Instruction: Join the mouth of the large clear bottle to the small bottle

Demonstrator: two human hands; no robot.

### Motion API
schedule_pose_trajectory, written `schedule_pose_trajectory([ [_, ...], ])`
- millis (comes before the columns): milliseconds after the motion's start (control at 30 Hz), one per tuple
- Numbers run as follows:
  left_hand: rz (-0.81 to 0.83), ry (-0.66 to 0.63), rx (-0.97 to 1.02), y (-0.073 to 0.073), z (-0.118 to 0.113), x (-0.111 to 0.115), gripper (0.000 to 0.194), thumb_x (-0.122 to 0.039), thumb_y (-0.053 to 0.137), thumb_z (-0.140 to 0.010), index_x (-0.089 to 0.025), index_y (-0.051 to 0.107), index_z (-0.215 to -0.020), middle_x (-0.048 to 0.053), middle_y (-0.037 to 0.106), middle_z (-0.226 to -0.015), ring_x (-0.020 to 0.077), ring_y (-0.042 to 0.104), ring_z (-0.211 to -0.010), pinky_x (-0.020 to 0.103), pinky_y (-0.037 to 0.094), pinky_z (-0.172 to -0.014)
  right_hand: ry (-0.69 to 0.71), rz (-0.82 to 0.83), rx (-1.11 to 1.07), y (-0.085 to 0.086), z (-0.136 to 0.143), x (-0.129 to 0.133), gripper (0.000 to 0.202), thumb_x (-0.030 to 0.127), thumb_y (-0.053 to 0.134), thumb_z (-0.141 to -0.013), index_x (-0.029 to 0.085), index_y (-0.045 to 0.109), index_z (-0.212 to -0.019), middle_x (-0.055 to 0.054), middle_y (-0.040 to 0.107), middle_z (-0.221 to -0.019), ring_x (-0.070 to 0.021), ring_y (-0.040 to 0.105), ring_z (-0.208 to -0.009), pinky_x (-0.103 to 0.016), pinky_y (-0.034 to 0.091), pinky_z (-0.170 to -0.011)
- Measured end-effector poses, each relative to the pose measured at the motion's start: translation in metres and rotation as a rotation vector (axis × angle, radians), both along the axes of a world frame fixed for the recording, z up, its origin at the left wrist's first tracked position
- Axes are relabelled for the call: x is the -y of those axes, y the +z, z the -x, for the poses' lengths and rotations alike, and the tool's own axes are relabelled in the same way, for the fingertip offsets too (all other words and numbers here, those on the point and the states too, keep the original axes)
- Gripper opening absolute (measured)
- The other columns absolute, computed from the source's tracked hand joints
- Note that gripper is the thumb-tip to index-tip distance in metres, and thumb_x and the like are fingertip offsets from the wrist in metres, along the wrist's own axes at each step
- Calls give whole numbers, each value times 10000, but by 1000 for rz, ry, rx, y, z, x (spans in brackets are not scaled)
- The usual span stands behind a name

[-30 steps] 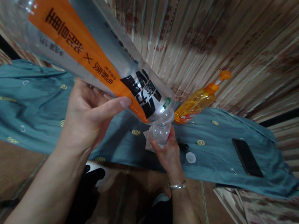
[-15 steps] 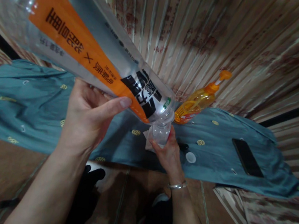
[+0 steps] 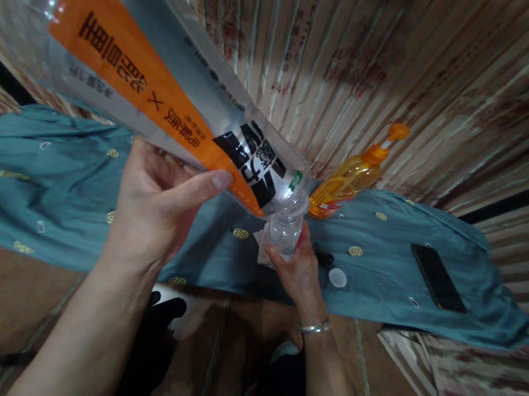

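Observation:
My left hand [image 3: 156, 207] is closed around a large clear plastic bottle [image 3: 161, 86] with an orange and grey label. The bottle is tilted, its base up at the left and its neck down at the right. Below the neck, my right hand [image 3: 298, 258] grips a small clear plastic container [image 3: 284, 235], with the bottle's mouth at its top. Whether liquid is flowing between them I cannot tell. Just behind stands an orange pump bottle [image 3: 346, 181], partly filled with orange liquid. A small white round cap [image 3: 337, 278] lies beside my right hand.
A teal cloth [image 3: 67, 192] with yellow prints covers the narrow table. A black phone [image 3: 438, 278] lies on its right part, and a small dark object [image 3: 325, 259] sits near the cap. Pleated curtain [image 3: 290, 47] hangs close behind.
Almost nothing differs. The large bottle's raised end has shifted very slightly left; both hands keep their hold.

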State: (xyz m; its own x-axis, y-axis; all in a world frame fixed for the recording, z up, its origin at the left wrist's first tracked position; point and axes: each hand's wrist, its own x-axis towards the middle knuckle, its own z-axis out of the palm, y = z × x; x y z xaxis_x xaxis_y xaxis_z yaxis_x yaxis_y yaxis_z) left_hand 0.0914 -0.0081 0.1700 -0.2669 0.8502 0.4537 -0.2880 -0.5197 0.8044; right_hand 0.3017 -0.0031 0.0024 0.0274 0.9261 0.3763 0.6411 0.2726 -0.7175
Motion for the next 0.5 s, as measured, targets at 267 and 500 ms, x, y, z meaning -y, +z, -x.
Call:
schedule_pose_trajectory([
  [267, -16, -20, -38, -1, 3, 1, 356, -258, 1035, -585, -184, 729, -753, 34, 726, -851, 313, 764, -1051, 612, 570, -1097, 0, 14, -11, 1, 1, 0, 853, 354, 812, -850, 124, 429, -1577, -216, 670, -1491, -364, 672, -1375, -536, 579, -1143],
  [500, -27, -13, -11, 0, 1, 0, 367, -201, 1024, -561, -218, 685, -700, 37, 743, -811, 355, 768, -1072, 633, 568, -1097, 4, 22, 0, 3, 0, 1, 842, 361, 798, -870, 138, 419, -1588, -213, 656, -1506, -366, 660, -1388, -555, 577, -1147],
])
